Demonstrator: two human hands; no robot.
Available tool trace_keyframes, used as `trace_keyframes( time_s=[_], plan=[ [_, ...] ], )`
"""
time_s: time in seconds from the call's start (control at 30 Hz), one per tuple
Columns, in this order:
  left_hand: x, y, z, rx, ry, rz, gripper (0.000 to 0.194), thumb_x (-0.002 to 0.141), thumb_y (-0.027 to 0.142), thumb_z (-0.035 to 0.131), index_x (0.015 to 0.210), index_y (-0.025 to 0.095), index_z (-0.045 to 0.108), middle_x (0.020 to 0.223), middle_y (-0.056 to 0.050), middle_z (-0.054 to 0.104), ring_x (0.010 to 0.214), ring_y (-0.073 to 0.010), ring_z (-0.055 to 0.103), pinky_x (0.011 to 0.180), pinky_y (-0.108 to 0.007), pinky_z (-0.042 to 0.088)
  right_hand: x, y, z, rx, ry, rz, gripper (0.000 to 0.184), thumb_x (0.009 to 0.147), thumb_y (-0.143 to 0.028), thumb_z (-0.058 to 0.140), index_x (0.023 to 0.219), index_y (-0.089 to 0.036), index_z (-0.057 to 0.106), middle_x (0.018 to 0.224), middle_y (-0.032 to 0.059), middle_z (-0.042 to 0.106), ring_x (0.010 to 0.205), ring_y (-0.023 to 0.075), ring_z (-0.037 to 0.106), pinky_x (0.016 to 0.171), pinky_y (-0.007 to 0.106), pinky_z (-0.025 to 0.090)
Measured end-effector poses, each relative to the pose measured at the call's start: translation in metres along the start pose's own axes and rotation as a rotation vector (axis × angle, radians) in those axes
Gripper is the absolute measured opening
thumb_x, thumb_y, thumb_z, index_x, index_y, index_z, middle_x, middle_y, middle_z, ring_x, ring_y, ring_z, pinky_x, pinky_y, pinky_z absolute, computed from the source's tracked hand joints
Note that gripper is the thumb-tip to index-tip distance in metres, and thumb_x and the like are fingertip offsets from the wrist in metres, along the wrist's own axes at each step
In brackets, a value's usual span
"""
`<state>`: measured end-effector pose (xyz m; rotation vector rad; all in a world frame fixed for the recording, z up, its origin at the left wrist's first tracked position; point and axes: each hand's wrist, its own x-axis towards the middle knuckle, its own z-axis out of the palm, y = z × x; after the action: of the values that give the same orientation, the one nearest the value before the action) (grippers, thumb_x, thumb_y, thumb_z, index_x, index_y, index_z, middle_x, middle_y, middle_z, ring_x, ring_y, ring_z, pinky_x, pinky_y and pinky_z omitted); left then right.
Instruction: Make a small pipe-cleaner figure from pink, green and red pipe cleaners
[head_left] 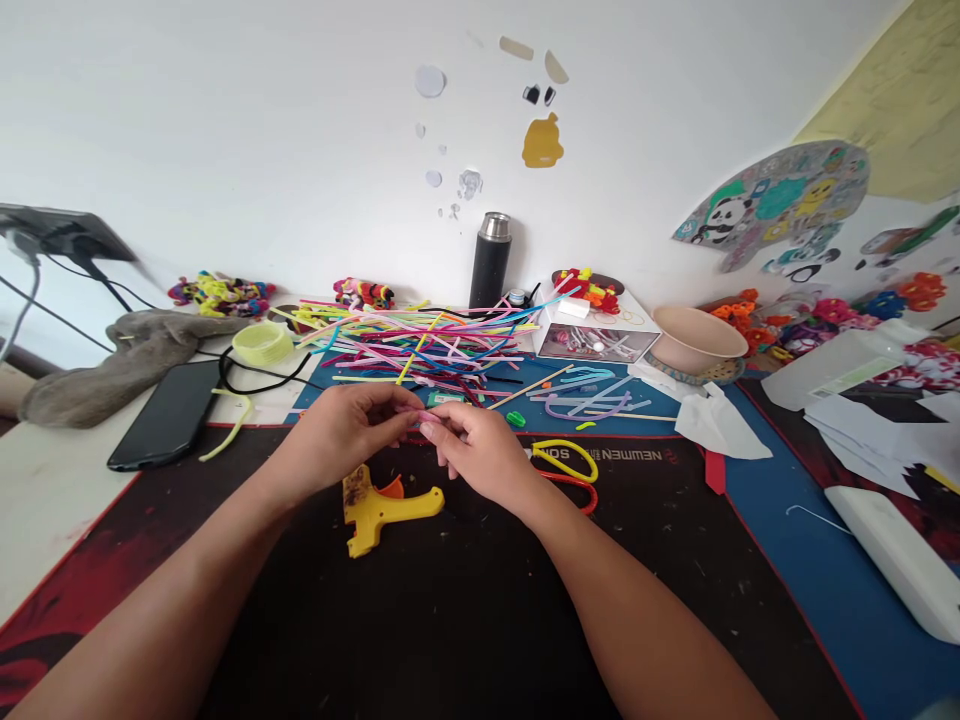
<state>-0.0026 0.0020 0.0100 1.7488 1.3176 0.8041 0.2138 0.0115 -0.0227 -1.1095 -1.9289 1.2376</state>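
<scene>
My left hand (352, 430) and my right hand (480, 445) meet over the back of the dark desk mat. Between their pinched fingertips is a short piece of pink pipe cleaner (421, 416), mostly covered by the fingers. Just below the hands lies a yellow glue gun (390, 510) with an orange trigger. Behind them spreads a heap of pipe cleaners (420, 345) in many colours. Right of my right hand, a yellow pipe cleaner loop (577, 459) and a red one (581, 484) rest on the mat.
A black thermos (491, 262) stands against the wall. To its right are a clear-fronted box (596, 340) and a pink bowl (697, 337). A phone (165, 415) and a pale green roll (262, 343) lie left. A crumpled tissue (720, 422) sits right.
</scene>
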Motion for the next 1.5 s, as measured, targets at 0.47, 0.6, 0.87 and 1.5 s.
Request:
trace_keyframes(
  time_s=[0.47, 0.6, 0.87, 1.5],
  plan=[
    [0.001, 0.012, 0.005, 0.198, 0.101, 0.078, 0.036, 0.091, 0.056, 0.068, 0.094, 0.022, 0.081, 0.084, -0.004, 0.081, 0.068, -0.0203, 0.070, 0.064, -0.028, 0.051, 0.003, 0.000, -0.003, 0.222, -0.021, 0.073, 0.024, 0.108, -0.037, 0.057, 0.104, -0.019, 0.072, 0.065, -0.0048, 0.066, 0.050, 0.0098, 0.063, 0.056, 0.021, 0.048],
    [0.002, 0.010, 0.005, 0.224, 0.111, 0.092, 0.037, 0.090, 0.057, 0.069, 0.092, 0.023, 0.082, 0.086, -0.005, 0.082, 0.072, -0.0215, 0.070, 0.065, -0.028, 0.052, 0.003, 0.000, -0.002, 0.224, -0.019, 0.084, 0.023, 0.108, -0.035, 0.059, 0.102, -0.019, 0.072, 0.065, -0.0048, 0.066, 0.047, 0.0089, 0.061, 0.054, 0.021, 0.046],
    [0.002, 0.009, 0.004, 0.268, 0.159, 0.053, 0.035, 0.089, 0.054, 0.066, 0.090, 0.022, 0.080, 0.080, -0.004, 0.080, 0.069, -0.0202, 0.069, 0.062, -0.027, 0.048, 0.004, 0.002, -0.001, 0.248, -0.042, 0.130, 0.028, 0.110, -0.036, 0.053, 0.108, -0.018, 0.074, 0.062, -0.0043, 0.066, 0.045, 0.0088, 0.060, 0.049, 0.020, 0.041],
    [0.003, 0.013, 0.011, 0.380, 0.199, 0.074, 0.025, 0.087, 0.041, 0.061, 0.087, 0.022, 0.078, 0.079, -0.003, 0.080, 0.067, -0.0209, 0.070, 0.064, -0.030, 0.048, 0.004, -0.003, -0.006, 0.255, -0.090, 0.109, 0.024, 0.106, -0.030, 0.062, 0.102, -0.016, 0.082, 0.048, -0.0079, 0.056, 0.041, 0.0092, 0.055, 0.053, 0.021, 0.042]
  ],
)
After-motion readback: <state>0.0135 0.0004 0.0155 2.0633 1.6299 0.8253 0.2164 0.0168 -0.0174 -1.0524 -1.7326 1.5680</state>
